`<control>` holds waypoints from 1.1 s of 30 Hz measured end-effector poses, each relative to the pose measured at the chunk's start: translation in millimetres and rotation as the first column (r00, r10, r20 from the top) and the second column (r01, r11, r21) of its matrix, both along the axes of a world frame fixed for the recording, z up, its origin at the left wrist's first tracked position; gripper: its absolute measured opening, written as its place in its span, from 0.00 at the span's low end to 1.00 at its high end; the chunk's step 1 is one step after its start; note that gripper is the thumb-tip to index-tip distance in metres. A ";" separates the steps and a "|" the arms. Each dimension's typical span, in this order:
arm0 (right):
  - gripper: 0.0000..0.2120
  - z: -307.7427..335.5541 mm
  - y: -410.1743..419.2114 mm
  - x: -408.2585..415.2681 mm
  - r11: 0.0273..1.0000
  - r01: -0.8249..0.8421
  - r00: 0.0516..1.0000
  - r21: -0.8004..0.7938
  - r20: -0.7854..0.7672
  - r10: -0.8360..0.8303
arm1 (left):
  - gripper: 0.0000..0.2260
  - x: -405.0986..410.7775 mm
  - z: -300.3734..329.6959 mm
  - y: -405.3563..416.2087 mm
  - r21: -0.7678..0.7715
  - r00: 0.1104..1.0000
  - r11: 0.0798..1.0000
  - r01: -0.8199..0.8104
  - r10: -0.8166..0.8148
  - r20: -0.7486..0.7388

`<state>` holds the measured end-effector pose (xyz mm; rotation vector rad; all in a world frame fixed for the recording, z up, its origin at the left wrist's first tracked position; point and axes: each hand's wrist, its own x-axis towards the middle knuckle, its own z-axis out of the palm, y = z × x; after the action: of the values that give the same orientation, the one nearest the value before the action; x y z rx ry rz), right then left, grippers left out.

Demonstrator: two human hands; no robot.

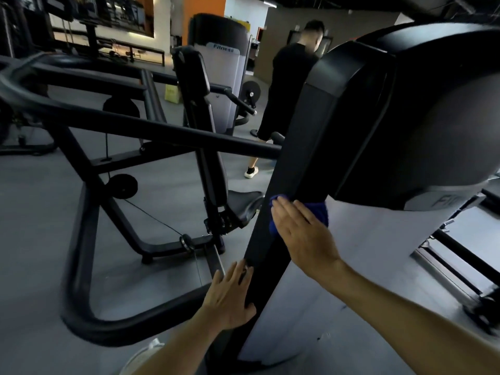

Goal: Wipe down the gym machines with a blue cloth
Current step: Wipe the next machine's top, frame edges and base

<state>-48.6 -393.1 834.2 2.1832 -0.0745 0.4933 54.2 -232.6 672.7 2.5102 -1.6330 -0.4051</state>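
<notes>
Nearest, left hand (230, 299) lies flat with fingers spread on the lower edge of the black upright panel (297, 147), likely bracing the body while the other arm works. Higher up, right hand (303, 234), fingers straight and together, presses the blue cloth (320, 211) onto that panel's face, flat palm probably for even wiping pressure. Beyond: seat machine (200, 109), then a standing person (286, 85), both well apart.

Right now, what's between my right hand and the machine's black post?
The blue cloth. In the head view the right hand presses it flat against the black post, fingers straight; cloth edges show past the fingertips and beside the hand.
</notes>
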 end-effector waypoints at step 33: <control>0.31 -98.7 6.7 -6.2 0.999 0.022 0.979 -0.024 -0.201 -0.027 | 0.46 -18.9 -84.8 -4.5 0.024 0.966 0.967 -0.254 0.255 -0.033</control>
<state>-54.8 -386.5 735.6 2.1968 0.0138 0.2557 35.3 -237.1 587.9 2.6642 -1.2759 -0.4349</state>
